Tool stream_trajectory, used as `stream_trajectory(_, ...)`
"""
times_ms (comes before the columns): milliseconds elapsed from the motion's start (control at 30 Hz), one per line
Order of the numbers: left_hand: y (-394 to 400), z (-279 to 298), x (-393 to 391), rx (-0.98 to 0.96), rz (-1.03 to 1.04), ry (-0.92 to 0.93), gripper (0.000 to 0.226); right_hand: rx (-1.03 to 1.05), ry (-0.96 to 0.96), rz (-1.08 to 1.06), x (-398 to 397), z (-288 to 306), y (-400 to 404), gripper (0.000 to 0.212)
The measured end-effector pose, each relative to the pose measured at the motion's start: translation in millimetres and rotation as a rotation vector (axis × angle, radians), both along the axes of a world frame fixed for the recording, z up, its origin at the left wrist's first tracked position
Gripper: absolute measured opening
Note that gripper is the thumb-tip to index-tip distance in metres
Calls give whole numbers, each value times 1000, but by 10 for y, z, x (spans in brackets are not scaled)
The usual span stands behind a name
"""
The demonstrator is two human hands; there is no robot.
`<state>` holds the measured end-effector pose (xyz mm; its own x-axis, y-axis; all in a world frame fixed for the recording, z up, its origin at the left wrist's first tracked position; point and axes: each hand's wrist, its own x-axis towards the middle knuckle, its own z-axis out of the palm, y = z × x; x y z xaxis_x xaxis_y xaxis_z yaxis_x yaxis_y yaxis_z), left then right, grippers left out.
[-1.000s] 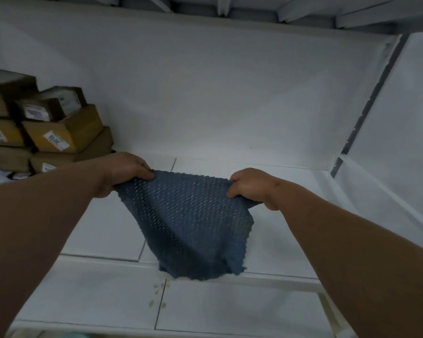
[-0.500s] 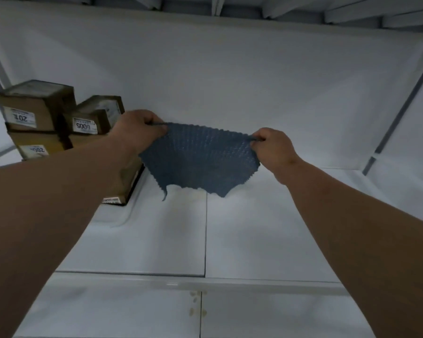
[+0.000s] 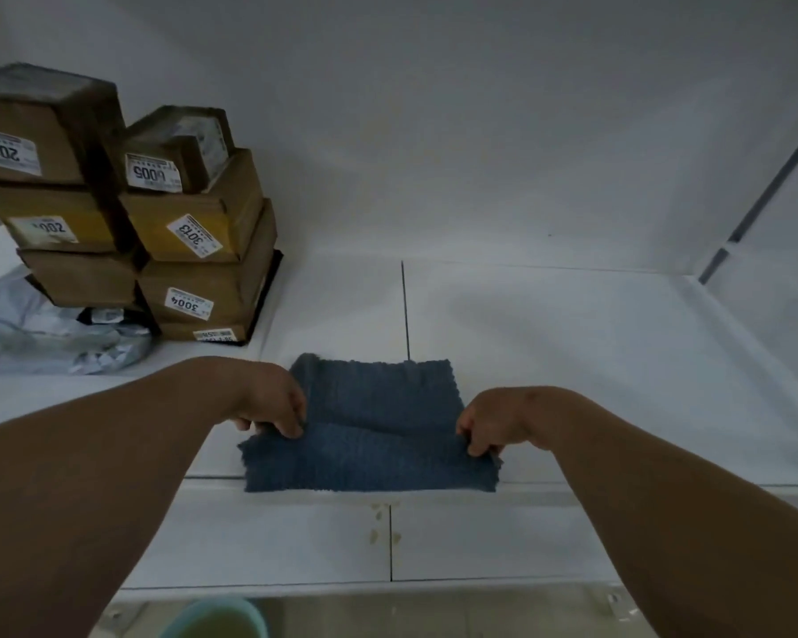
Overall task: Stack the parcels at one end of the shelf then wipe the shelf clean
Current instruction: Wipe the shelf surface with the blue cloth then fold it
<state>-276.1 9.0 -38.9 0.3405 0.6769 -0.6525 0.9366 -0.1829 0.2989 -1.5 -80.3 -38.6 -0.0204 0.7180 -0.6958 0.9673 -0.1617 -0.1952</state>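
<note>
Parcels [image 3: 125, 209] of brown cardboard stand stacked in two leaning columns at the left end of the white shelf [image 3: 572, 361], close against its back wall, each box bearing a white label with printed numbers. Just beside the stack, at the shelf's far left edge, lies a crumpled grey plastic mailer bag [image 3: 42, 333]. A blue cloth [image 3: 369, 430] rests flat on the shelf near its front edge, across the dark seam between two panels, with a fold running across its middle. The left hand [image 3: 268, 402] pinches the cloth's left side between curled fingers and thumb, and the right hand [image 3: 494, 421] pinches the right side in the same way; both forearms reach in from the front. A few small yellowish stains [image 3: 381, 522] mark the shelf's front strip just ahead of the cloth. Below the front edge, the rim of a pale green container [image 3: 217, 619] shows at the bottom of the view.
</note>
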Motion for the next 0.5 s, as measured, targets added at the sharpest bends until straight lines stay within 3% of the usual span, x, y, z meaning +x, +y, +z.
stream_trajectory(67, 82, 6, 26, 66, -2, -31, 5, 21, -38, 22, 4, -21, 92, 35)
stream_trajectory(167, 274, -15, 102, 271, -3, -62, 20, 175, -100, 2, 46, -56, 324, 35)
stream_trajectory(267, 485, -85, 164, 480, 93, -96, 29, 444, -20, -228, 164, -147, 589, 37)
stream_trajectory(333, 614, -209, 153, 464, 212, -170, 46, 554, 72, -386, 239, -260, 722, 49)
stream_trajectory(400, 634, -305, 133, 361, 228, -112, 73, 531, 78, -465, 256, -345, 747, 64)
stream_trajectory(500, 573, -398, 156, 267, 220, -4, 81, 404, -9, -449, 247, -472, 786, 67)
